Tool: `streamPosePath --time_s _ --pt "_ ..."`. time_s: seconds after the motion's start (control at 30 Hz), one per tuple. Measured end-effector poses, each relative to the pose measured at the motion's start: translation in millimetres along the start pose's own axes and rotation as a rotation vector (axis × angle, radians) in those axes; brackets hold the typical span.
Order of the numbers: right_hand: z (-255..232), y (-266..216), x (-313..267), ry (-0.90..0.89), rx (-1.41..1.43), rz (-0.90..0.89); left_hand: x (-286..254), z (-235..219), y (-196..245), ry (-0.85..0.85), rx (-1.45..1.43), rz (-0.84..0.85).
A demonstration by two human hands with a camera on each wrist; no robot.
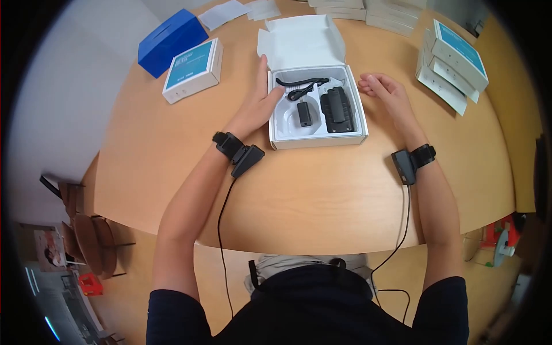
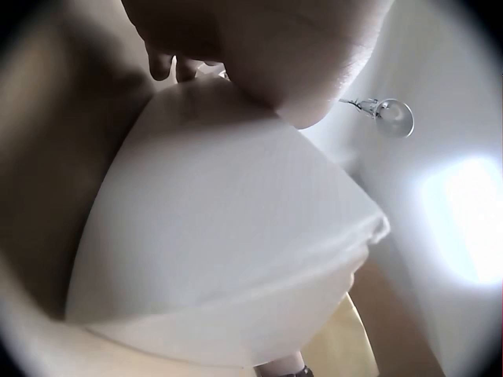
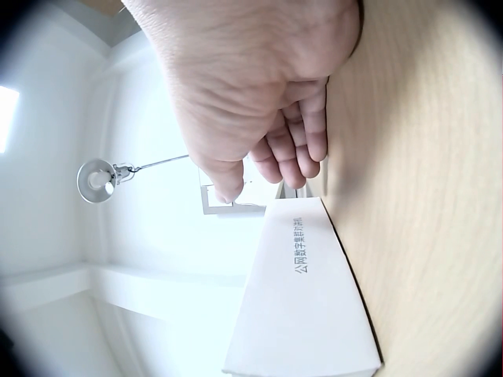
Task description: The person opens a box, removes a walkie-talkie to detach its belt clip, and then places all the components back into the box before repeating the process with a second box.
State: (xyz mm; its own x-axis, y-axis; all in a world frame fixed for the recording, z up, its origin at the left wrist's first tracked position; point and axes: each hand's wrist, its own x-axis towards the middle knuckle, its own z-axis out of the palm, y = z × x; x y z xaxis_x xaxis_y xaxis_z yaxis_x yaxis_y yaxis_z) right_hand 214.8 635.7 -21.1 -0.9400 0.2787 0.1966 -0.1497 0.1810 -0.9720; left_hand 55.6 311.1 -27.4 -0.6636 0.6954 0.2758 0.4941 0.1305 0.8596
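Observation:
An open white cardboard box (image 1: 319, 141) stands in front of me, its lid (image 1: 305, 43) folded back. In its right compartment lies a black device with a clip-like part (image 1: 339, 109). The left compartment holds a small black block (image 1: 304, 114), with a black cable (image 1: 305, 90) and a black strip above it. My left hand (image 1: 259, 103) holds the box's left wall, fingers along the outside and thumb over the rim; the left wrist view shows the white wall (image 2: 212, 220) close up. My right hand (image 1: 388, 95) is beside the right wall, fingers loosely bent and holding nothing.
A blue box (image 1: 172, 40) and a white box with a teal label (image 1: 192, 69) stand at the left. More teal-labelled boxes (image 1: 460, 54) are stacked at the right. White boxes (image 1: 394, 17) and papers (image 1: 224, 14) lie at the back. Cables hang from both wrist cameras.

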Motion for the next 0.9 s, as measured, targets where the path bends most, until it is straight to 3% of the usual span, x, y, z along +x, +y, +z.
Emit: streamPosePath --time_s 0.1,0.27,0.37,0.47,0.57,0.7,0.9 --pt "2 -6 1 -0.019 -0.039 0.015 -7 12 4 0.090 -0.201 -0.007" --pt "14 -40 1 -0.042 -0.255 0.042 -10 16 -2 0.127 -0.252 0.033" --pt "48 -74 -3 -0.202 -0.537 -0.370 -11 18 -1 0.129 -0.274 0.014" --pt "88 -103 -9 -0.332 -0.800 -0.625 -11 21 -1 0.154 -0.275 0.045" --pt "106 -97 0 -0.489 -0.930 -0.505 -11 20 -2 0.160 -0.262 0.051" --pt "111 -100 9 -0.563 -0.974 -0.433 -12 20 -2 0.162 -0.246 0.072" --pt "117 -99 5 -0.518 -0.924 -0.355 -11 21 -8 0.169 -0.241 0.086"
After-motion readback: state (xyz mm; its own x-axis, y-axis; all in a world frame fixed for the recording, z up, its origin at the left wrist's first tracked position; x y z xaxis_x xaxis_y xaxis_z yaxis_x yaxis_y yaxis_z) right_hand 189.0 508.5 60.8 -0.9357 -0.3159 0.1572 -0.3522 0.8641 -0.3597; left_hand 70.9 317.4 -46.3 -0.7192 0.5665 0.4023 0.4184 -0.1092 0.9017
